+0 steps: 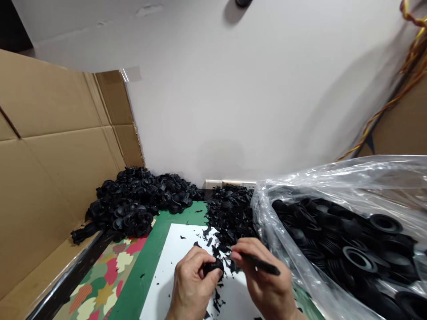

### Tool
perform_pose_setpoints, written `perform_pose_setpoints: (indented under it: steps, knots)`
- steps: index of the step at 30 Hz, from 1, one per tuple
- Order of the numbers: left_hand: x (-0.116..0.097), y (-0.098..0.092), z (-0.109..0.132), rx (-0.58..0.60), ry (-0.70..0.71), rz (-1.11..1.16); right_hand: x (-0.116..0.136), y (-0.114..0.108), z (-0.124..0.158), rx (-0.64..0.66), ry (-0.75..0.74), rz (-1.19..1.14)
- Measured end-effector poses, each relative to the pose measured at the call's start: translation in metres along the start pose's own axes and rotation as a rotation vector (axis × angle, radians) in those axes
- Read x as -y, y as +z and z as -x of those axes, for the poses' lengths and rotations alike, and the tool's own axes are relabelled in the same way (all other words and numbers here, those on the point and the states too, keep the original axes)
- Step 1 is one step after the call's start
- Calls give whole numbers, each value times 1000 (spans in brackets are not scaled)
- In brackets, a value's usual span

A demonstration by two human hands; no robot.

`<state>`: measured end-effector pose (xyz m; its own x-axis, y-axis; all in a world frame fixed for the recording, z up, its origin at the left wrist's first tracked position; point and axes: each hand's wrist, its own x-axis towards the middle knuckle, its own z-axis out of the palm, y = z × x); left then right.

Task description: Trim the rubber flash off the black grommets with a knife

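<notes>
Over a white sheet (pixel 167 266), my left hand (pixel 193 280) pinches a small black rubber part (pixel 213 266) between thumb and fingers. Just to its right, my right hand (pixel 263 275) is closed around a slim tool with a black handle (pixel 260 263); its working tip is too small to make out. The two hands are close but apart. Black rubber scraps (pixel 218 295) are scattered on the sheet between and below them. Part of the rubber piece is hidden behind my left fingers.
A clear plastic bag (pixel 270 222) on the right holds many ribbed black rubber parts (pixel 360 260). Black trimmings (pixel 230 209) are heaped ahead; a pile of ribbed rubber parts (pixel 133 204) lies back left. A cardboard wall (pixel 60 155) borders the left, above a green mat (pixel 133 280).
</notes>
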<state>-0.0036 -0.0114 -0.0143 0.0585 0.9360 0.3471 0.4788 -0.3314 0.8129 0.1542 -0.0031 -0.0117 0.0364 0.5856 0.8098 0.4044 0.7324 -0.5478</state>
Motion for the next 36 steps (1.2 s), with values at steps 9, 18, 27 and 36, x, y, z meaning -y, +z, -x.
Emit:
perform_pose_setpoints:
  steps: [9, 18, 27, 36]
  knots:
    - [2, 0, -2, -53, -106, 133, -23, -8, 5, -20, 499, -140]
    - [0, -2, -2, -28, -67, 137, -2, 2, 6, 55, 508, -558]
    - [-4, -2, -2, -38, -69, 95, -3, 6, 11, 140, 334, -382]
    - [-2, -1, -1, -75, 6, 22, 10, 8, 8, 155, 110, -203]
